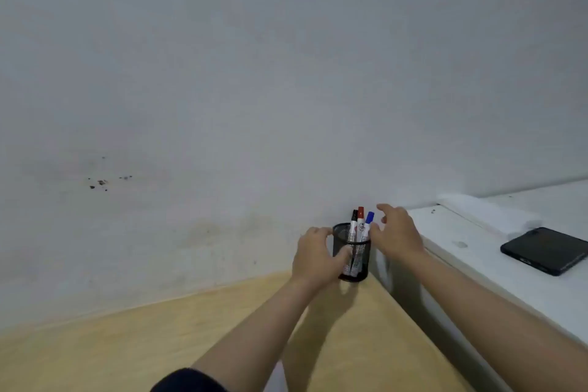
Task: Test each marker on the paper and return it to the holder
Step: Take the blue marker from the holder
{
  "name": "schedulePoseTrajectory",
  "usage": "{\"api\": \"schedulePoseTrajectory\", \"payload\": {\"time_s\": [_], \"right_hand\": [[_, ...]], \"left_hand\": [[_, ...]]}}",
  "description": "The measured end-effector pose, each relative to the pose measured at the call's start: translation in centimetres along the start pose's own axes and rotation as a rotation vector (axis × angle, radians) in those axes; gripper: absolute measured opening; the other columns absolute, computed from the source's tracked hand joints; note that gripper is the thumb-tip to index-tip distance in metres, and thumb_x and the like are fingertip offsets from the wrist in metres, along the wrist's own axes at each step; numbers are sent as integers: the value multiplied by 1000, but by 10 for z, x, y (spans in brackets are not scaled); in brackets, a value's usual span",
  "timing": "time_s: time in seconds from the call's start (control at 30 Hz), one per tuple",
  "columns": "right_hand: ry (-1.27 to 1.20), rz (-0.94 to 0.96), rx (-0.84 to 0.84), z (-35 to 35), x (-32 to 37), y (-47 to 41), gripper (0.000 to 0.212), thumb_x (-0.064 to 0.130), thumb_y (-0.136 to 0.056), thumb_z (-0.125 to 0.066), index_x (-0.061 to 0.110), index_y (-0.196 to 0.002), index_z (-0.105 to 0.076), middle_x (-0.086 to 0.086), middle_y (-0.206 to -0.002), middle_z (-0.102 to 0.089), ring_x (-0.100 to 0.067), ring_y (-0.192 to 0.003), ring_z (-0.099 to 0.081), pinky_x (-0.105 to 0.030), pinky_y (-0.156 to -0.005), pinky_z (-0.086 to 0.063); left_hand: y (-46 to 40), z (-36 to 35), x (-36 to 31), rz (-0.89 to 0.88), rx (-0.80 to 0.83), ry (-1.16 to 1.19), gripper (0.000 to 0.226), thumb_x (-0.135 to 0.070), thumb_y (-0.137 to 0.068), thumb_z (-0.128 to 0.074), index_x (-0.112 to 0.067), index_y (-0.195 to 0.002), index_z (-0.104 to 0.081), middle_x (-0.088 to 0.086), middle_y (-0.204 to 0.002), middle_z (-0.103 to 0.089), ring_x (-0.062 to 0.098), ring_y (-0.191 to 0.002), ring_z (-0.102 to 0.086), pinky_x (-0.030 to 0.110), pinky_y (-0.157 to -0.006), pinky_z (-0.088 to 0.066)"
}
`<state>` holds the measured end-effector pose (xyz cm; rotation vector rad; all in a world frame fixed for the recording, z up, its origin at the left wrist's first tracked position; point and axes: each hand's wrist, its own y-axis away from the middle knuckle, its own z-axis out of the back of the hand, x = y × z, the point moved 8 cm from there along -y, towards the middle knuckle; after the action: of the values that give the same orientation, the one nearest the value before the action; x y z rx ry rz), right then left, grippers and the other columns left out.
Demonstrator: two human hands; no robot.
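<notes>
A black mesh holder stands on the wooden table in the corner by the wall. Three capped markers stand upright in it: a black marker, a red marker and a blue marker. My left hand wraps the holder's left side, thumb across its front. My right hand hovers just right of the markers with fingers spread, holding nothing; its thumb is close to the blue marker. No paper is in view.
A white wall fills the background. To the right is a raised white ledge with a black phone lying flat on it. A dark sleeve shows at the bottom edge.
</notes>
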<state>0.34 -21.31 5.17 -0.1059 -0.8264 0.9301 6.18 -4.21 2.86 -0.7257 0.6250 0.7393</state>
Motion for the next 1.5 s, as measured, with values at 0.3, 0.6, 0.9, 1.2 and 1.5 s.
{"api": "schedulePoseTrajectory", "payload": {"time_s": [0.3,0.6,0.9,1.2,1.5], "right_hand": [[27,86,-56,-20,-8,-33,24,26,-85,-60,10,-103,-61,-10,-93,-61,-23,-81,-59,-32,-67,-47],[-271,177,-178,32,25,2,12,9,-77,-65,13,-75,-53,-2,-64,-58,-13,-56,-53,-20,-55,-43],[-686,191,-301,87,52,98,18,-2,-69,-75,7,-62,-62,-8,-68,-68,-16,-68,-67,-24,-68,-56],[-720,361,-174,104,114,160,11,8,-70,-80,11,-77,-71,-4,-82,-68,-11,-74,-68,-24,-67,-58],[-951,84,143,93,173,167,17,30,-84,-66,15,-92,-66,1,-65,-55,-14,-58,-52,-28,-55,-47]], "left_hand": [[-44,-40,17,-70,-133,-178,37,-44,-84,-56,-12,-99,-68,2,-109,-62,25,-104,-52,38,-83,-48],[-28,-21,-3,-4,-178,55,19,-27,-86,-56,-10,-92,-63,6,-95,-63,20,-92,-58,30,-78,-50],[37,43,-69,202,-98,836,11,-15,-88,-59,-12,-98,-60,5,-77,-70,15,-66,-69,20,-53,-53],[102,124,-87,158,-189,835,26,-4,-80,-66,-9,-105,-61,15,-94,-69,24,-85,-67,34,-79,-55],[148,179,-95,-153,-183,436,12,-10,-79,-69,-12,-91,-67,-3,-82,-66,3,-72,-60,16,-67,-51]]}}
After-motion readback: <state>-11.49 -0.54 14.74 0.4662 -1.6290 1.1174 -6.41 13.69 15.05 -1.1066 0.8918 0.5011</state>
